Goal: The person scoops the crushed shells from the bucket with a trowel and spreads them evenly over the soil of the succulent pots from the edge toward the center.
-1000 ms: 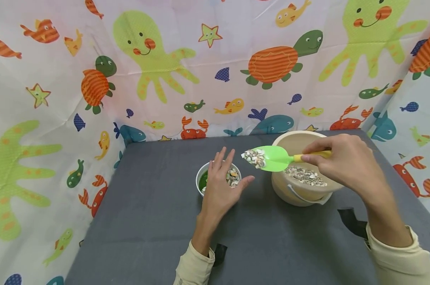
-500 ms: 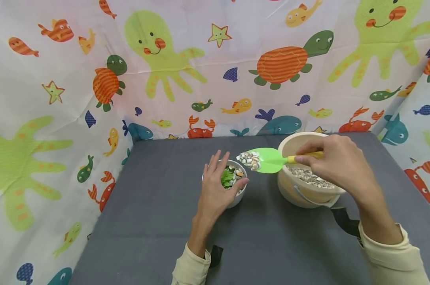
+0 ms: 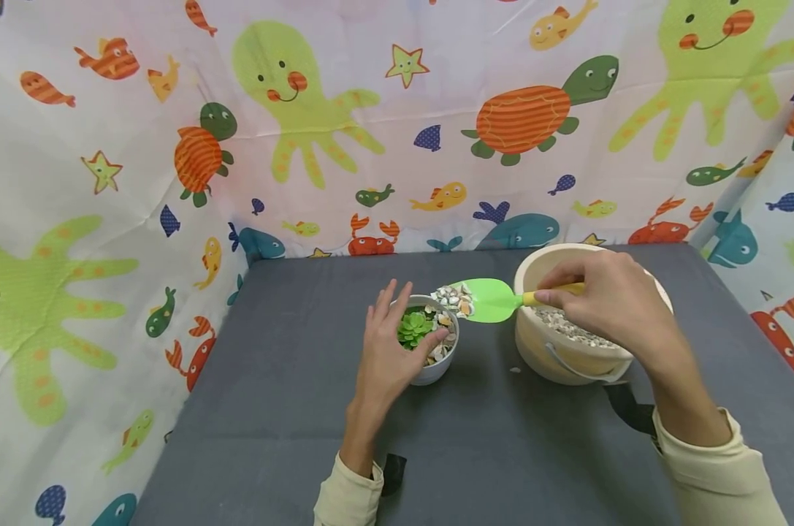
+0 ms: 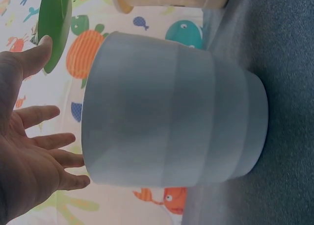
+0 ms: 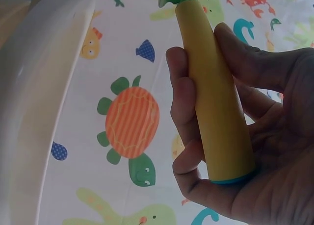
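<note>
My right hand (image 3: 616, 296) grips the yellow handle (image 5: 216, 97) of a small garden trowel (image 3: 494, 300), fingers curled around it in the right wrist view. Mixed pale pebbles (image 3: 454, 298) lie on the front of its green blade, whose tip overlaps the far right rim of a grey-white flowerpot (image 3: 431, 376). Inside the pot sits a green succulent (image 3: 413, 329) with pebbles beside it. My left hand (image 3: 386, 354) is spread over the pot's near left side, fingers fairly straight. In the left wrist view those fingertips are right at the rim of the upright pot.
A cream bucket (image 3: 537, 351) with pebbles (image 3: 570, 326) inside stands right of the pot, below my right hand. One small pale chip (image 3: 515, 370) lies on the grey tabletop (image 3: 291, 380). A sea-animal curtain (image 3: 331, 219) hangs behind and at both sides.
The trowel has moved left and slightly down to the pot's rim. My left hand has shifted left, showing more of the succulent. A pale chip now lies on the table.
</note>
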`<state>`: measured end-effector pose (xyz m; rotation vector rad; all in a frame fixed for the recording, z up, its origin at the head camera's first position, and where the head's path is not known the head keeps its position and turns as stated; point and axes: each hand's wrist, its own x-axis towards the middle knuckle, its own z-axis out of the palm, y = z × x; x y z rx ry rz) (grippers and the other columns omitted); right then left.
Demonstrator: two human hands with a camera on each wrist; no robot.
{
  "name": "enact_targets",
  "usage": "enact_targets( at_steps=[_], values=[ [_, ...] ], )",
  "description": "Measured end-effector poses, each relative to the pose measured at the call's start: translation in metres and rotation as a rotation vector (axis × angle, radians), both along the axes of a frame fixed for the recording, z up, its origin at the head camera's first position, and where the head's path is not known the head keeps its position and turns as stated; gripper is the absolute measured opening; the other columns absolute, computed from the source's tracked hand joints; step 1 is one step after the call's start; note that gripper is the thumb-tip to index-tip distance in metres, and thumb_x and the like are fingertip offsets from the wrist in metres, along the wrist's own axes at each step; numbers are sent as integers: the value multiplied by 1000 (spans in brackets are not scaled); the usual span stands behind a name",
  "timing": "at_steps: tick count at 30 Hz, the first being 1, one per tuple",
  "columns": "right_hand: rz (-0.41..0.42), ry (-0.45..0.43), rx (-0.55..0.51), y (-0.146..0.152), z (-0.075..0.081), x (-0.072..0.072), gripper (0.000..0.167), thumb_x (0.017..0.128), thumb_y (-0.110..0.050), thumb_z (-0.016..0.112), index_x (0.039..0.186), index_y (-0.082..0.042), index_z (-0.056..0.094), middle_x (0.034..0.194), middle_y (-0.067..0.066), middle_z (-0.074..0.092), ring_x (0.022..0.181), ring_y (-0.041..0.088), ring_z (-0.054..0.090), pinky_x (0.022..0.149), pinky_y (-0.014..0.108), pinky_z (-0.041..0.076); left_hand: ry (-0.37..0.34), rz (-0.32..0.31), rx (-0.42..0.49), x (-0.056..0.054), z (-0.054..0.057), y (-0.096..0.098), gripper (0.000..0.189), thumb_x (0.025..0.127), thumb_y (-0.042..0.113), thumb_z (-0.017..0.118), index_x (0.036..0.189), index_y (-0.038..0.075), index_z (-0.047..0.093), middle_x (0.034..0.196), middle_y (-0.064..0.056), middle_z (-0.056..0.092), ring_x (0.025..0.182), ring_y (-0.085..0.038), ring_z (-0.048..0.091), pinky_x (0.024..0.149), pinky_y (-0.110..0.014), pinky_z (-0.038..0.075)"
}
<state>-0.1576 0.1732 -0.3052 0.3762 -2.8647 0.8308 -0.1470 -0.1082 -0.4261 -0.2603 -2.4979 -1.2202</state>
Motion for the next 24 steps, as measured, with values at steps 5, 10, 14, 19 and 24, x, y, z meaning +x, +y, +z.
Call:
enact_targets(
  at_steps=[5,10,14,19,24],
  values=[
    [34,29,-17,-5,-1,-2,6,87,-18,83,91,-23,83,86,-2,80,89,22,64,66,31,47,-4,26,0,2,-2,-8,82,87,42,84,156,13,51,168,-13,40,160,-41,30,131,-65,16],
    [63,33,-26,-10,-3,-4,5,87,-16,83,90,-20,82,85,-2,78,81,20,62,61,27,46,-8,48,-12,4,-4,-14,82,87,42,84,156,13,50,168,-15,40,159,-42,30,130,-67,17],
    [77,50,-29,-15,-5,-5,1,87,-18,83,87,-18,83,83,-2,78,80,19,62,62,28,45,-21,55,-9,5,-9,-16,82,87,41,84,157,14,50,168,-15,39,160,-42,29,130,-67,17],
    [91,56,4,-26,-8,-8,6,88,-18,81,88,-13,84,81,0,79,80,21,62,62,30,45,-39,54,-11,7,-14,-20,84,87,42,85,158,15,48,169,-14,39,160,-42,29,130,-66,17],
    [92,9,40,-39,-9,-9,9,90,-19,79,91,-12,85,84,4,80,81,22,64,62,30,45,-68,19,-40,8,-21,-28,93,86,45,85,162,17,40,170,-12,36,160,-41,29,127,-67,24]
  ],
)
